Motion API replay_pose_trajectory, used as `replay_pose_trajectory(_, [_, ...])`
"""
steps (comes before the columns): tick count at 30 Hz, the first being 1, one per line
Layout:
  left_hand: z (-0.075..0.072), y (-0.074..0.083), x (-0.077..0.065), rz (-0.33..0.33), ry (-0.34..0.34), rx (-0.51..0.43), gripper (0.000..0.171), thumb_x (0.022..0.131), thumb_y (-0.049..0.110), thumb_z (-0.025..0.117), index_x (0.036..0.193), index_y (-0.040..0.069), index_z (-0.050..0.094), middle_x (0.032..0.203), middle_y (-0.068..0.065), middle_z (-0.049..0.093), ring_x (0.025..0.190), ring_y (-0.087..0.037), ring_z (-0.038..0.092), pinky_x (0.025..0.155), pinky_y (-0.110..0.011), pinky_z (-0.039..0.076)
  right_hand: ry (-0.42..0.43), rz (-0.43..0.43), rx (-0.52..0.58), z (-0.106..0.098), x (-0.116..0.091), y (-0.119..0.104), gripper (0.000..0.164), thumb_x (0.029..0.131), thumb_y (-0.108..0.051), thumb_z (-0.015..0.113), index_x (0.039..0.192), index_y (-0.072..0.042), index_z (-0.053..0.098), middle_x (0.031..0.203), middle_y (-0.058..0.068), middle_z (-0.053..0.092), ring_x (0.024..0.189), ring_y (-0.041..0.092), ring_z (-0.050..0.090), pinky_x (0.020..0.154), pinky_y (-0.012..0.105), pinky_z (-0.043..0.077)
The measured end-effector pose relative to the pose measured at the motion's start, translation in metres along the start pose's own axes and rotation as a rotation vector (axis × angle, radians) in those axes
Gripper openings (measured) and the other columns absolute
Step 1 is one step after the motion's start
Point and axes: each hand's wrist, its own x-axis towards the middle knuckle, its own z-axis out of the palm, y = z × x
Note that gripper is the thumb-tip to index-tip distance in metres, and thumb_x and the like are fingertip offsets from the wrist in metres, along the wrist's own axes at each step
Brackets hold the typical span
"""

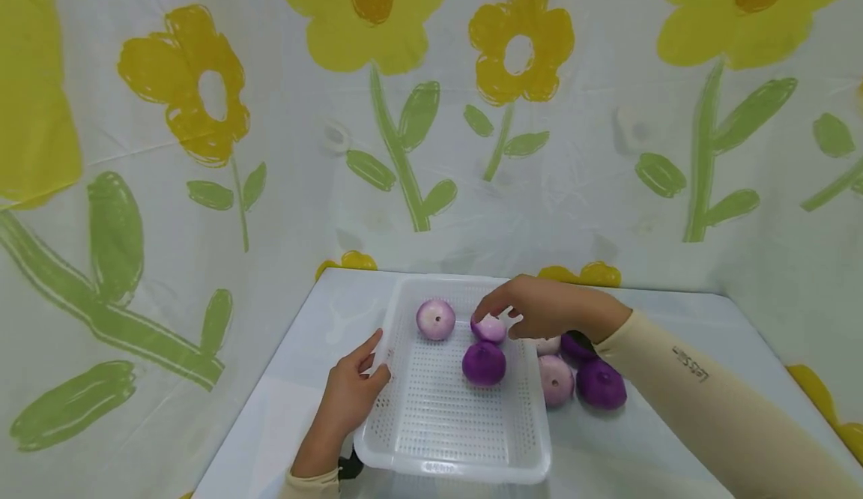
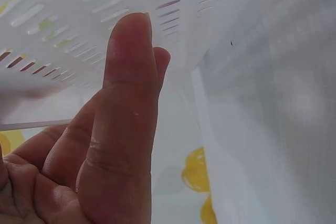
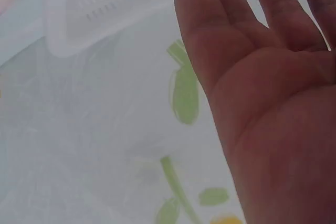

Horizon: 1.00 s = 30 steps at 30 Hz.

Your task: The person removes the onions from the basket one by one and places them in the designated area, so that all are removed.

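Onion (image 1: pixel 492 330), pale purple and white, sits in the white basket (image 1: pixel 455 469) directly beneath the right hand (image 1: pixel 539 309), between its forefinger and thumb. The fingers bend down about the onion; I cannot tell whether they grip it or only surround it. Just nearer the person than the right hand's fingertips, a dark purple onion (image 1: pixel 484 364) lies against the first. Another pale onion (image 1: pixel 435 319) rests apart, between the two hands but farther out than the left. The left hand (image 1: pixel 352 388) is at the basket's near side wall, its forefinger and thumb extended, the forefinger fairly straight. Outside the basket, below the right wrist, four more onions (image 1: pixel 601 384) cluster on the white table (image 1: pixel 286 390), two pale and two dark, partly hidden by that arm. Beyond both hands hangs a cloth (image 1: pixel 566 207) with yellow flowers and green leaves.
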Motion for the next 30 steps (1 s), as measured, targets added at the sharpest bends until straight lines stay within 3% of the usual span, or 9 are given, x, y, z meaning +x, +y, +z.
replay_pose_trajectory(6, [-0.001,0.0,-0.002,-0.006,-0.005,-0.007,0.061,0.1,0.012,0.065,0.159,0.014,0.049,0.134,-0.02,0.069,0.094,-0.026,0.076,0.068,-0.041,0.065,-0.085,0.012,-0.086,0.014,0.036,0.005,0.059,0.088,0.013,0.066,0.132,-0.026,0.074,0.128,-0.017,0.069,0.121,0.025,0.067,0.096,0.034,0.057])
replay_pose_trajectory(11, [-0.003,0.0,-0.002,-0.002,-0.007,0.008,0.062,0.099,0.012,0.066,0.158,0.012,0.05,0.134,-0.022,0.068,0.096,-0.026,0.076,0.069,-0.041,0.065,-0.125,-0.015,-0.199,0.03,0.053,0.005,0.057,0.085,0.015,0.065,0.126,-0.023,0.077,0.113,-0.02,0.069,0.103,0.017,0.067,0.088,0.027,0.054])
replay_pose_trajectory(17, [-0.002,0.002,-0.001,0.01,-0.013,0.003,0.062,0.099,0.011,0.065,0.158,0.014,0.05,0.135,-0.022,0.067,0.1,-0.026,0.075,0.07,-0.038,0.064,-0.201,0.037,-0.263,0.043,0.062,0.001,0.061,0.086,0.018,0.065,0.121,-0.03,0.078,0.115,-0.023,0.069,0.103,0.017,0.065,0.083,0.023,0.052])
replay_pose_trajectory(24, [-0.001,0.003,-0.001,0.007,-0.037,-0.01,0.063,0.099,0.012,0.064,0.16,0.014,0.047,0.136,-0.022,0.067,0.096,-0.025,0.075,0.068,-0.037,0.064,-0.248,0.111,-0.297,0.056,0.064,-0.007,0.052,0.089,0.015,0.069,0.121,-0.025,0.08,0.119,-0.015,0.073,0.118,0.009,0.065,0.103,0.031,0.053])
replay_pose_trajectory(30, [-0.003,0.003,-0.001,0.007,-0.028,0.02,0.063,0.099,0.012,0.064,0.16,0.013,0.048,0.135,-0.022,0.068,0.096,-0.026,0.076,0.068,-0.037,0.064,-0.277,0.17,-0.375,0.06,0.07,-0.008,0.05,0.084,0.007,0.079,0.123,-0.024,0.08,0.118,-0.014,0.073,0.113,0.008,0.065,0.096,0.029,0.056])
